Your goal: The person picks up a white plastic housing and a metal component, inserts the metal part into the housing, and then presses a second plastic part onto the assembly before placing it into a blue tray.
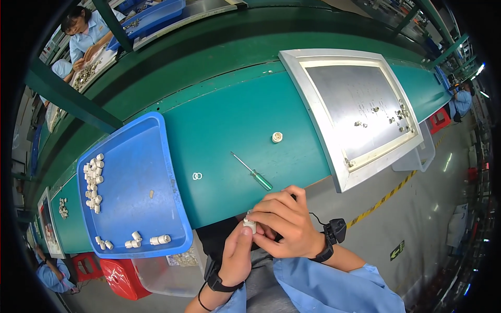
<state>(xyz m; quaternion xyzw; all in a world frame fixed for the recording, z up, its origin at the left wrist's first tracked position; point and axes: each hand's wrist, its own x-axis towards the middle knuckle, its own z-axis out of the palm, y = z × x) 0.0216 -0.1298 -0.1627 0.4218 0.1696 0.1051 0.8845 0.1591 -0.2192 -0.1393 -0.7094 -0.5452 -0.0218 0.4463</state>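
Just past the near edge of the green bench, my left hand (237, 253) pinches a small white cylindrical part (250, 225) between thumb and fingers. My right hand (284, 221) closes over the same part from the right, its fingertips at the top; what else they may hold is hidden. Ahead on the bench lies a screwdriver (259, 178) with a green handle, its shaft pointing to the far left. A second white cylindrical part (276, 137) stands beyond it. Two thin white rings (197, 176) lie left of the screwdriver.
A blue tray (141, 208) at left carries several white cylindrical parts (94, 180). At right, a silver metal frame (313, 99) with small metal pieces on its panel rests on the bench (229, 109). Below stands a clear bin (172, 276). Co-workers (91, 34) sit across the line.
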